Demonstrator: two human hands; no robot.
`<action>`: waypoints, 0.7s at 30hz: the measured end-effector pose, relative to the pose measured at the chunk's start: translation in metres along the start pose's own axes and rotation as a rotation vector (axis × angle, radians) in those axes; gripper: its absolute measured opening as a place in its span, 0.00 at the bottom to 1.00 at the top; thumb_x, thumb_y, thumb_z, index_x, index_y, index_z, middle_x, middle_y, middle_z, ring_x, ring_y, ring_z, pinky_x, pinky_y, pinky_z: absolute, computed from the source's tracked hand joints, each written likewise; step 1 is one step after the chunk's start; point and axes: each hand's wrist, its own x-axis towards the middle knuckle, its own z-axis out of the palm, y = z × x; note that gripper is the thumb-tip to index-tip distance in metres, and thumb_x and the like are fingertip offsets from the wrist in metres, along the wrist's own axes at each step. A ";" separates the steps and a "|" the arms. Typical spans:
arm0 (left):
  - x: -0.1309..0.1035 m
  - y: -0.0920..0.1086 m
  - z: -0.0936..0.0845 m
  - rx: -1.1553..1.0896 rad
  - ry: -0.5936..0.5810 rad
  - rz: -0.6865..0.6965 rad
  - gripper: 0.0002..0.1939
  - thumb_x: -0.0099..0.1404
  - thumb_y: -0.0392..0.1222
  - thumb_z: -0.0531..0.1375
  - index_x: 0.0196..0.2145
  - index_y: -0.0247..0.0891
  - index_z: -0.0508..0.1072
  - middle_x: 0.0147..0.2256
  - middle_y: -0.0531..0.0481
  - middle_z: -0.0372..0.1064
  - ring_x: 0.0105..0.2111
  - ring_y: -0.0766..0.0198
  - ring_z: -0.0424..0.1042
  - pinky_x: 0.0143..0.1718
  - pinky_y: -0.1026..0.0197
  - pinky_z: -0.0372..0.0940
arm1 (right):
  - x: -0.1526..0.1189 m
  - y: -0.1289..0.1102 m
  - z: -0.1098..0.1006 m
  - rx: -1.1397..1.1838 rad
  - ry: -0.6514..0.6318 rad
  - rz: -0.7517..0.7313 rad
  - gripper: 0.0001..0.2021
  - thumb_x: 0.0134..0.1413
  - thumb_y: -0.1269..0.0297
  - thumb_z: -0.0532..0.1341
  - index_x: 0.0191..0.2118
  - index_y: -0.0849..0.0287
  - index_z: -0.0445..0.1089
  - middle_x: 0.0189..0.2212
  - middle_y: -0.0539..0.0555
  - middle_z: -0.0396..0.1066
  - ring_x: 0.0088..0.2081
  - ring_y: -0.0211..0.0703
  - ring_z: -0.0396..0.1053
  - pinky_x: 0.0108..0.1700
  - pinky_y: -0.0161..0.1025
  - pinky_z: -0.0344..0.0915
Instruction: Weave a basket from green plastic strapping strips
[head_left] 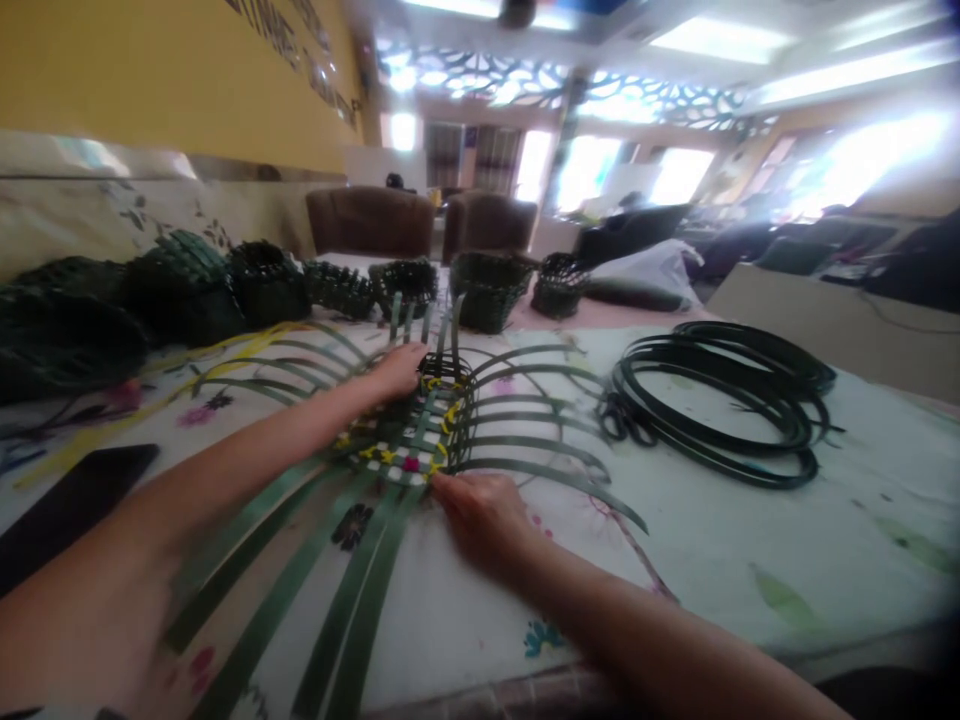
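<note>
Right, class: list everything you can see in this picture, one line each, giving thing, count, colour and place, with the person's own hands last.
woven mat: one, dark green with yellow and pink showing through, centre of table, unfinished
loose strips: many, green, fanning out from the mat on all sides
coil: one bundle, dark green, right of the mat
baskets: a row, count unclear, dark green, far edge of table
phone: one, black, near left edge
tablecloth: one, white with flower print, covering table
armchairs: two, brown, behind table
left hand: on the mat's far left edge
right hand: on the mat's near edge
</note>
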 end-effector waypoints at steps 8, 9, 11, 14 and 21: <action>0.009 -0.004 0.023 -0.008 0.036 -0.039 0.31 0.63 0.47 0.58 0.64 0.45 0.64 0.54 0.41 0.58 0.52 0.48 0.64 0.57 0.50 0.60 | 0.001 0.002 0.003 0.045 0.052 -0.039 0.13 0.60 0.72 0.49 0.30 0.58 0.68 0.19 0.47 0.68 0.21 0.33 0.58 0.27 0.38 0.45; 0.010 -0.004 0.025 -0.029 0.038 -0.050 0.31 0.63 0.48 0.59 0.63 0.46 0.65 0.55 0.42 0.56 0.53 0.48 0.64 0.58 0.50 0.59 | 0.001 0.002 0.003 0.049 0.054 -0.042 0.13 0.61 0.72 0.49 0.30 0.58 0.69 0.19 0.47 0.67 0.21 0.33 0.58 0.27 0.38 0.46; 0.013 -0.006 0.030 -0.064 0.027 -0.058 0.28 0.62 0.46 0.59 0.61 0.48 0.68 0.56 0.44 0.54 0.54 0.49 0.62 0.59 0.51 0.58 | 0.001 0.003 0.003 0.055 0.054 -0.042 0.14 0.62 0.71 0.49 0.32 0.58 0.70 0.19 0.48 0.67 0.21 0.33 0.59 0.27 0.37 0.46; 0.018 -0.007 0.033 -0.064 -0.020 -0.009 0.28 0.61 0.39 0.58 0.60 0.46 0.69 0.55 0.44 0.57 0.54 0.50 0.61 0.61 0.51 0.55 | 0.002 0.003 0.003 0.055 0.047 -0.043 0.14 0.62 0.71 0.49 0.33 0.58 0.71 0.20 0.48 0.68 0.22 0.34 0.60 0.27 0.37 0.46; 0.015 0.000 0.033 0.019 -0.028 0.016 0.29 0.62 0.40 0.56 0.61 0.46 0.67 0.56 0.43 0.63 0.54 0.46 0.61 0.58 0.46 0.57 | 0.002 0.001 0.000 0.049 0.052 -0.035 0.13 0.60 0.73 0.50 0.34 0.58 0.71 0.20 0.47 0.68 0.22 0.34 0.60 0.26 0.37 0.46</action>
